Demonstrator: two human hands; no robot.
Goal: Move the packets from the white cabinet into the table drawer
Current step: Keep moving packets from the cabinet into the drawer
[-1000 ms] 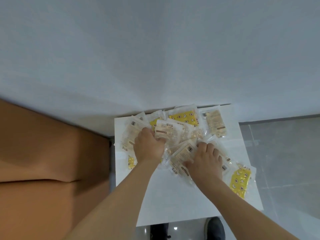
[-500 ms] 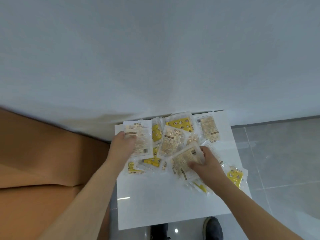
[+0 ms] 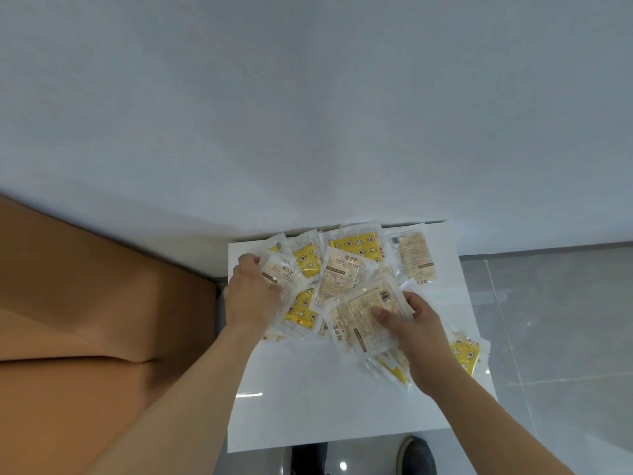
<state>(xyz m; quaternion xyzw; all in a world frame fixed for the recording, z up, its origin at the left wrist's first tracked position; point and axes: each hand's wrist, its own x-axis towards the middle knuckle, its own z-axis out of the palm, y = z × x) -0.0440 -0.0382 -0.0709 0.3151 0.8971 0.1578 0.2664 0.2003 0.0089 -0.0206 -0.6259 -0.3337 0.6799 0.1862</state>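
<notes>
**On the white cabinet top: packets grasped in both hands**

On the white cabinet (image 3: 325, 406), a loose pile of packets (image 3: 346, 269) covers the far half of the top, against the wall (image 3: 308, 114). The left hand (image 3: 251, 293), at 9 o'clock of the pile, grips one clear packet (image 3: 281, 272). The right hand (image 3: 416, 334), at 4 o'clock, pinches a second packet (image 3: 366, 317) by thumb and fingers. An orange-brown surface (image 3: 85, 337) lies at 9 o'clock of the cabinet.

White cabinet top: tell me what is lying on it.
A loose heap of packets covers the far half of the white cabinet. The left hand grips one packet, the right hand another. What lies under the heap is hidden.
</notes>
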